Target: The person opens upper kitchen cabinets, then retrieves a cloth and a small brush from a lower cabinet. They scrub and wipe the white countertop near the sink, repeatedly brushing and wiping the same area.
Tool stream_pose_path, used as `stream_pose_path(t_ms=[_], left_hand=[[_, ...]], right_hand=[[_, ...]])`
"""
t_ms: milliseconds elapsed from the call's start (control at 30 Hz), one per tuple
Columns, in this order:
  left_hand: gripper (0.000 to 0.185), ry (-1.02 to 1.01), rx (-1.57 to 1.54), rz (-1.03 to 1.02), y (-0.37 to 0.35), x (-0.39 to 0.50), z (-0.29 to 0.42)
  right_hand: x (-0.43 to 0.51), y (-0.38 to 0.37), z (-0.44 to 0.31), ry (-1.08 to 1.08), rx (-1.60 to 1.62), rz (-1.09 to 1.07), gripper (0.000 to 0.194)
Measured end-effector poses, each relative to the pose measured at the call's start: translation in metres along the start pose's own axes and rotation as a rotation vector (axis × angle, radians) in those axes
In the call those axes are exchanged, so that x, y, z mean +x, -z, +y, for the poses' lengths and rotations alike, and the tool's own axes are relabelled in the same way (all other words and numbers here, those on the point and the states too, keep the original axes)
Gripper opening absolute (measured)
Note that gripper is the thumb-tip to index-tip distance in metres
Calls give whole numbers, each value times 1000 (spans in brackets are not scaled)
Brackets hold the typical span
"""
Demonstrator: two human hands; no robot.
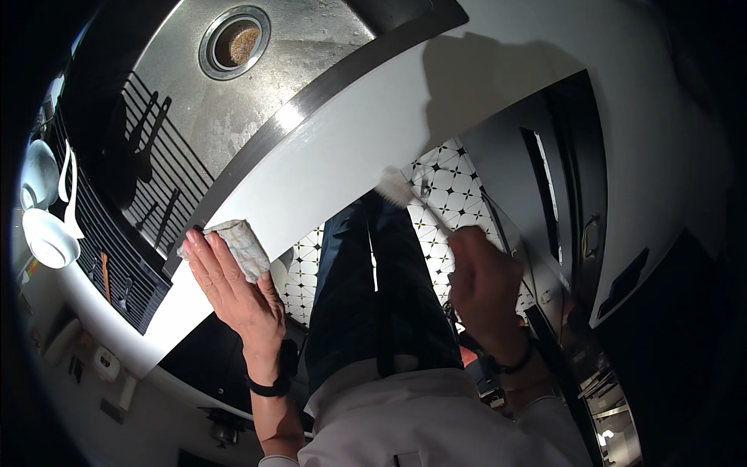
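Note:
My left hand (242,300) lies over a folded, light patterned cloth (248,251), its fingers stretched along the cloth and the thumb at its near edge. The cloth rests on the white counter (327,169) where it meets the metal rim of the sink. In my right hand (484,286) is the handle of a brush (395,187). The brush's pale bristled head is blurred and appears at the counter's front edge, above the tiled floor; whether it touches the counter I cannot tell.
Beyond the counter is a stainless steel sink (251,117), its drain (233,44) holding brownish bits. At the left, white bowls (49,239), white spoons (71,192) and utensils sit on a dark slatted rack (117,257). Dark cabinet fronts (519,169) stand to the right.

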State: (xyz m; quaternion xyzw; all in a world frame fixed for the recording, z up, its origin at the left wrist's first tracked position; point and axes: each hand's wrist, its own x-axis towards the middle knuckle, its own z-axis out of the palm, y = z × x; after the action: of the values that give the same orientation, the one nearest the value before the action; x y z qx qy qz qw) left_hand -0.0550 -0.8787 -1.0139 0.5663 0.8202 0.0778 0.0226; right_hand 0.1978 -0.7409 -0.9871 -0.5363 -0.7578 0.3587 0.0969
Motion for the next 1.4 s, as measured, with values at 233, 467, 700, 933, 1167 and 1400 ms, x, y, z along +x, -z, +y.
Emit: stream_pose_path(t_ms=[233, 467, 700, 933, 1167, 1400], left_hand=[[64, -7, -1, 1, 1, 0, -1], [64, -4, -13, -1, 0, -1, -1], [63, -10, -23, 5, 0, 0, -1], [63, -10, -14, 10, 0, 1, 0], [63, -10, -13, 10, -1, 1, 0], [65, -19, -1, -11, 1, 1, 0]], right_hand=[[1, 4, -9, 6, -49, 19, 16], [2, 4, -9, 24, -99, 16, 22], [-1, 4, -9, -2, -62, -1, 17], [1, 8, -9, 8, -89, 9, 9], [1, 6, -8, 28, -42, 29, 16], [-1, 9, -11, 12, -83, -6, 14]])
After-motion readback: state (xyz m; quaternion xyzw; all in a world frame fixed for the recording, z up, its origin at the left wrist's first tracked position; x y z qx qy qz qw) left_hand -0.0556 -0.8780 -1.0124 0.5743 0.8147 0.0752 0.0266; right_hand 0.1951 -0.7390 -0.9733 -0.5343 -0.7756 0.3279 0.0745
